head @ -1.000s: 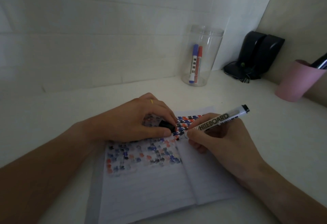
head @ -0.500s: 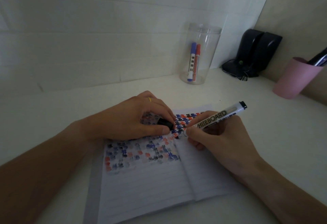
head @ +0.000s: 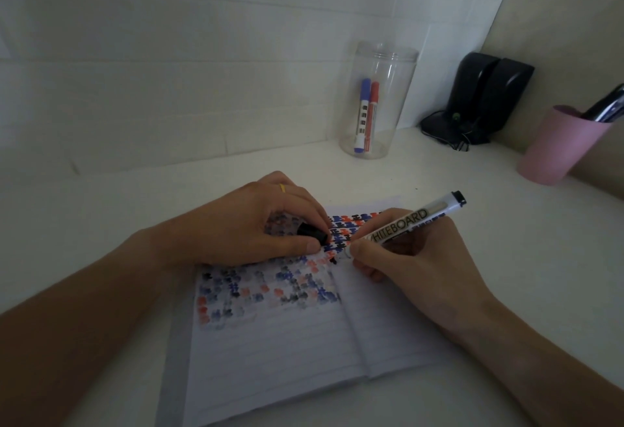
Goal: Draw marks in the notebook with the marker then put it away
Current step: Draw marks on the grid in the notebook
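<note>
An open lined notebook (head: 280,355) lies on the white desk, its upper part filled with rows of small blue, red and black marks. My right hand (head: 412,257) grips a white marker (head: 408,224) lettered "WHITEBOARD", black tip down on the page near the centre fold. My left hand (head: 256,227) rests on the left page and pinches the marker's black cap (head: 76,232) between thumb and fingers. A yellow ring sits on one finger.
A clear plastic jar (head: 378,99) at the back holds a blue and a red marker. Two black speakers (head: 483,99) stand in the back right corner. A pink cup (head: 560,146) with pens stands at the right.
The marker tip has shifted slightly along the row of marks. Both hands stay in nearly the same place.
</note>
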